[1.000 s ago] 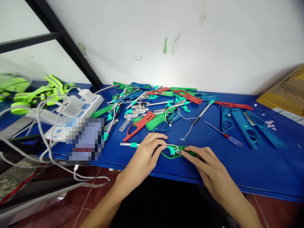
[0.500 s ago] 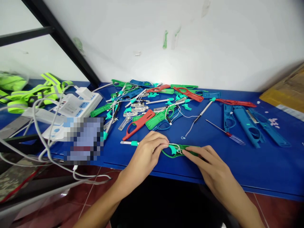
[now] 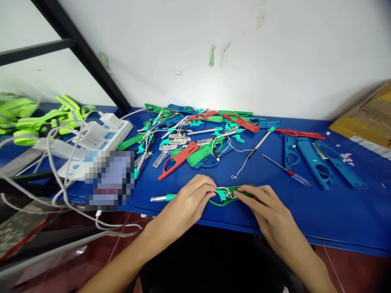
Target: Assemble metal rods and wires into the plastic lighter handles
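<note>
On the near edge of the blue table lies an opened long-reach gas lighter [image 3: 222, 202], a green half casing with a teal trigger and white wires showing inside. Its metal tube [image 3: 159, 198] pokes out to the left, beyond my left hand [image 3: 195, 199]. The fingers of that hand are pinched together at the casing's front part, by the white wires. My right hand [image 3: 269, 205] grips the handle end, thumb and fingertips pressed on the casing and the parts in it. My fingers hide some of the inner parts.
Behind my hands lies a heap of lighter parts, including a red casing [image 3: 180, 160]. A screwdriver [image 3: 290, 172] and blue casings [image 3: 314, 160] lie to the right. At left are a power strip [image 3: 119, 134] with cables, a blurred phone [image 3: 111, 179] and reflective straps [image 3: 27, 124].
The view has shifted slightly. Both hands stay at the lighter with nearly the same grip, and the metal tube's tip sits a little lower and further left in the picture.
</note>
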A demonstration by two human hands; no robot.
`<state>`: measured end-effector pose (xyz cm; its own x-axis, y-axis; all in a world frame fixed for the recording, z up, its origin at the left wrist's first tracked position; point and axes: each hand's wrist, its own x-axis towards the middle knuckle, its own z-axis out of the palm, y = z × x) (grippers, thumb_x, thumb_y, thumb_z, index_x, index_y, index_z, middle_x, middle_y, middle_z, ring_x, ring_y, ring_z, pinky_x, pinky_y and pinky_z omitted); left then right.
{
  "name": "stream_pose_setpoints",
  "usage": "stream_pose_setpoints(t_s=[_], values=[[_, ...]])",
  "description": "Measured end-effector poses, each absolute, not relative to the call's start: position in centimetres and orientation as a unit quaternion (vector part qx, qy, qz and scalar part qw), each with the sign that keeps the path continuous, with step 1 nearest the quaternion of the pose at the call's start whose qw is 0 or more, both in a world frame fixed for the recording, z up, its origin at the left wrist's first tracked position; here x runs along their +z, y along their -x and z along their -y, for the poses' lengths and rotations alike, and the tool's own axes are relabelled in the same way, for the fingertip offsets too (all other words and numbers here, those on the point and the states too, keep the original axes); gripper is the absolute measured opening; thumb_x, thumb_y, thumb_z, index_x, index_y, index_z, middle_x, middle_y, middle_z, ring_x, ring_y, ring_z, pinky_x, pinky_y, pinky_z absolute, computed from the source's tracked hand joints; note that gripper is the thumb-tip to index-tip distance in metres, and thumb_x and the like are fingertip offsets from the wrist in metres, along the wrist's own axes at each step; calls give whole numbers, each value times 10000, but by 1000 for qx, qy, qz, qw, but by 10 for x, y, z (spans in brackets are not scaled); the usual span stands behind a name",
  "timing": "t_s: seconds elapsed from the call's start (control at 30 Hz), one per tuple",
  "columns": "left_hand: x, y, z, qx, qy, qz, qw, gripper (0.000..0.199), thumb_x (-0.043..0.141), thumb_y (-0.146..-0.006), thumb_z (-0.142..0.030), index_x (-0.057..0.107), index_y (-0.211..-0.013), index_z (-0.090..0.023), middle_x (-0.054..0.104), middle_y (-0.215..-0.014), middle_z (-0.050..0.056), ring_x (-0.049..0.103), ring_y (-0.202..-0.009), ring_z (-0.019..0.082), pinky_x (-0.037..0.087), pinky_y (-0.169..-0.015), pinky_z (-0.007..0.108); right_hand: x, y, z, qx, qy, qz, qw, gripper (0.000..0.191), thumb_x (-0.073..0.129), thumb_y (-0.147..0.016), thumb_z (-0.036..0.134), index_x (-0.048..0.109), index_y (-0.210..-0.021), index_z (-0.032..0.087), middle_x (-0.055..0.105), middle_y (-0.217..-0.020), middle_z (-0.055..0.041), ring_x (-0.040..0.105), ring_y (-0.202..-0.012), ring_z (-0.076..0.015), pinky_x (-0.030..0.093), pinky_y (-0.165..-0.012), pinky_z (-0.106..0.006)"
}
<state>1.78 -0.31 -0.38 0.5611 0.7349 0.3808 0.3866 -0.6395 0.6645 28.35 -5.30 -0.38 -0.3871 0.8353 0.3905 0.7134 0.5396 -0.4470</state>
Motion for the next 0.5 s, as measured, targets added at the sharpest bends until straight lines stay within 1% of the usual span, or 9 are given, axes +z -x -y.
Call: stream_pose_setpoints(t_s=[0.1, 0.23, 0.4, 0.5], values=[[-4, -16, 1, 340, -835, -342, 265, 171, 615, -1107, -117, 751, -1164, -203, 780, -1233, 96, 732, -1186, 235, 606, -1036, 394, -7, -284, 54, 97, 472, 824, 297, 421, 523, -1117, 127, 738, -1430, 309, 778, -1361, -64, 696, -1072, -223, 683, -889, -378], [0, -15, -6, 328, -830, -366, 264, 166, 681, -1066, -126, 798, -1130, -224, 817, -1283, 75, 741, -1201, 269, 590, -1081, 480, -8, -283, 56, 84, 473, 824, 299, 388, 547, -1108, 113, 737, -1399, 285, 769, -1354, -64, 685, -1087, -220, 673, -900, -365], [-2, -17, -9, 346, -804, -385, 293, 168, 706, -1027, -113, 815, -1051, -238, 840, -1240, 71, 757, -1174, 270, 593, -1072, 501, -9, -283, 56, 68, 481, 824, 292, 396, 540, -1101, 92, 736, -1392, 276, 753, -1320, -87, 682, -1058, -221, 658, -865, -370], [-5, -20, -9, 355, -794, -399, 292, 147, 730, -1012, -123, 813, -987, -242, 848, -1192, 66, 761, -1148, 275, 582, -1065, 509, -11, -283, 56, 60, 490, 821, 286, 405, 537, -1098, 87, 738, -1394, 277, 728, -1286, -105, 683, -1048, -220, 650, -839, -362]])
